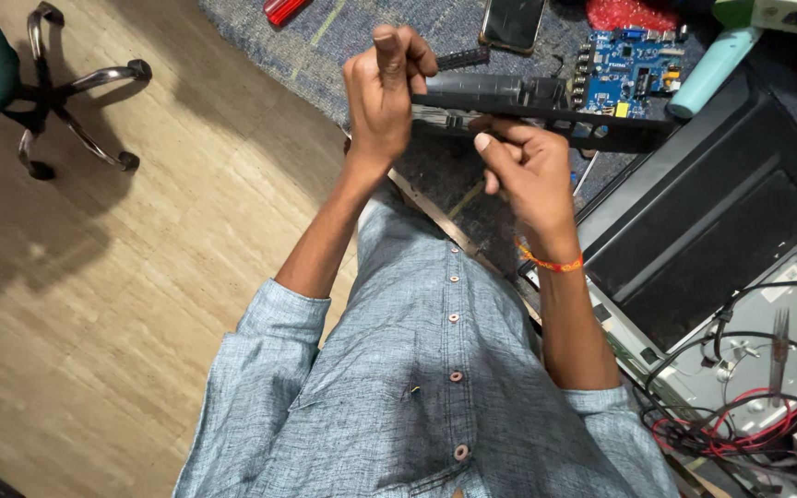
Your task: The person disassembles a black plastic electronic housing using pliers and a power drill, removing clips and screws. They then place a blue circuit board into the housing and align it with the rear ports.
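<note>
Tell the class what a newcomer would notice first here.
Both hands, left hand and right hand, grip a long black bar at top centre. Behind it lies a blue circuit board. An opened screen back with red and black wires fills the right.

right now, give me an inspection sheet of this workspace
surface: grey-blue mat over a pale wood floor
job's things: long black plastic strip, held level in both hands
clutter: blue circuit board, phone lying flat, red tool handle, pale green cylinder, open black display casing
grippers: left hand closed around the strip's left end; right hand pinching its lower edge, orange thread on the wrist
cables: red and black wires tangled over the metal back panel
surroundings: office chair base at upper left
</note>
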